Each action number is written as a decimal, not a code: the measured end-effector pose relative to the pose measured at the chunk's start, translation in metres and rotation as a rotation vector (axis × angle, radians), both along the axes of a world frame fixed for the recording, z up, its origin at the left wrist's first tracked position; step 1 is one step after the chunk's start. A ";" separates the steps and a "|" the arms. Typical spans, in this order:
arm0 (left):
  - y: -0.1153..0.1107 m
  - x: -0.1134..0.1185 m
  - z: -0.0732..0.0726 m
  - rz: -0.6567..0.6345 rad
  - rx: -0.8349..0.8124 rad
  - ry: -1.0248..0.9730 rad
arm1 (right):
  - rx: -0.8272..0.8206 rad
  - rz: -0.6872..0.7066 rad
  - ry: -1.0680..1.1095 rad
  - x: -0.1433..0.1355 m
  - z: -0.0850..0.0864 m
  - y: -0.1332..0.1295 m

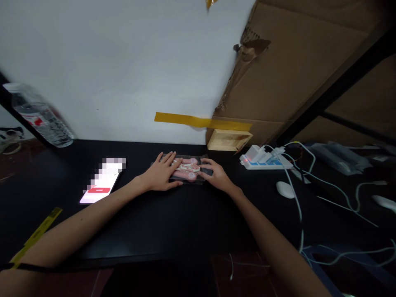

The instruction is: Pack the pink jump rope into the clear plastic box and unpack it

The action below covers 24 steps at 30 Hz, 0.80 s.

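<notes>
A flat, clear plastic package [192, 168] with pink and white contents lies on the black table. Its printed pattern is too small to read. Across the left part of it rests my left hand [160, 173], palm down, fingers stretched out and spread, hiding that end. My right hand [217, 175] touches the right end of the package. Its fingers are apart, with the tips on the plastic and the thumb toward the near side.
A lit phone [103, 181] lies left of my left forearm. Behind it stands a water bottle [41, 117]. On the right are a wooden box [229, 139], a power strip [264, 161] with cables and a white mouse [285, 189]. A white wall [123, 70] rises behind.
</notes>
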<state>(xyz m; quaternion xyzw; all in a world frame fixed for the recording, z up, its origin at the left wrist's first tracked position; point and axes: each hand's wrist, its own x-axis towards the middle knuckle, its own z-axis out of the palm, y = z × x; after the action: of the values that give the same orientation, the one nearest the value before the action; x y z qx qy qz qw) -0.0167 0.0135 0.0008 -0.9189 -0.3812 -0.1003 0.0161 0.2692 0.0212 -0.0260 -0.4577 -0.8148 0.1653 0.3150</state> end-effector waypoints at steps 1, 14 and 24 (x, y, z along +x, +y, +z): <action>0.000 0.000 0.000 -0.001 0.008 0.012 | 0.012 -0.003 0.016 0.000 -0.001 0.001; 0.001 -0.001 0.001 -0.007 0.013 0.070 | -0.059 -0.021 0.039 0.006 0.006 0.006; 0.003 -0.004 0.007 -0.016 -0.028 0.111 | -0.138 -0.060 -0.032 0.052 0.021 0.014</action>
<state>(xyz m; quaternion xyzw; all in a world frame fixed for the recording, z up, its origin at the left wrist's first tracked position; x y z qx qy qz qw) -0.0205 0.0167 0.0080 -0.9261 -0.3739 -0.0442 0.0236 0.3211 0.0351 -0.0048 -0.5051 -0.7924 0.2042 0.2744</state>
